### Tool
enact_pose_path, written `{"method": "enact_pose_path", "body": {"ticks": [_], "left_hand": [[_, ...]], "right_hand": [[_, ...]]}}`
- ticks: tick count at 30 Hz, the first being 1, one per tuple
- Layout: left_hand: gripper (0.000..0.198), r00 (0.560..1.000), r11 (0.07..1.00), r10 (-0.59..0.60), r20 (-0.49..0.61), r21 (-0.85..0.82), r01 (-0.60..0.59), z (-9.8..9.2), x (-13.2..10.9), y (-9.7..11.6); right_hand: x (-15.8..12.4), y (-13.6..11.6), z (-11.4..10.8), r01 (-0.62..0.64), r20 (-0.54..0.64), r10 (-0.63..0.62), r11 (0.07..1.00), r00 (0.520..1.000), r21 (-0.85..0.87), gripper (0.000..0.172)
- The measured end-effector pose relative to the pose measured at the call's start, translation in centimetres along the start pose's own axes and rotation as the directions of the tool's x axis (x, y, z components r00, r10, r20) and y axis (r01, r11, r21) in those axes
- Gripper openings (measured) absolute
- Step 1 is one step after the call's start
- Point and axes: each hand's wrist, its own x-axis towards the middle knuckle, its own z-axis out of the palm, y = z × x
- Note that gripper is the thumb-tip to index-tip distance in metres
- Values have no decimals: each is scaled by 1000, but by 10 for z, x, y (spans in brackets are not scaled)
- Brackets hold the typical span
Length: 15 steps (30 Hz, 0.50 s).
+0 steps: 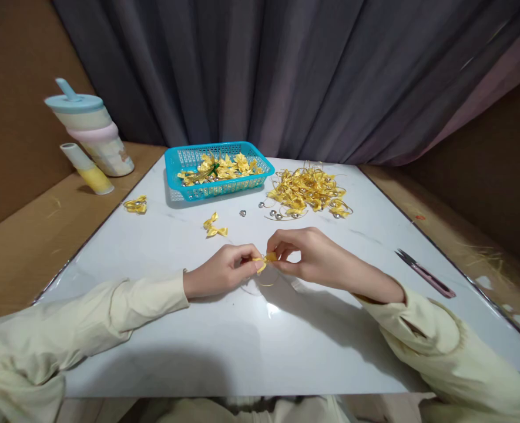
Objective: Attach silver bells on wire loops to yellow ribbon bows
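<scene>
Pinching yellow bow [266, 259] btwn both grips | L hand [222, 271] & R hand [312, 255] clamped on it | just above table [260, 346]

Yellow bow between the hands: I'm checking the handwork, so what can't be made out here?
Head view only:
yellow bow, mostly covered by fingertips of the left hand and right hand
wire loop beneath them, too thin to trace
basket contents, too small to count
</scene>
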Motion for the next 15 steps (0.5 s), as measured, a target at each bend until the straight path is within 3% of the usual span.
{"method": "enact_pose_path", "body": {"ticks": [6,15], "left_hand": [[19,993,973,115,19,198,-117,-1,-1,-4],[21,990,965,138,23,223,-140,-1,-2,-5]], "right_hand": [[2,6,-4,-75,114,58,987,992,143,11],[1,7,-3,-89,137,64,979,988,185,7]]}}
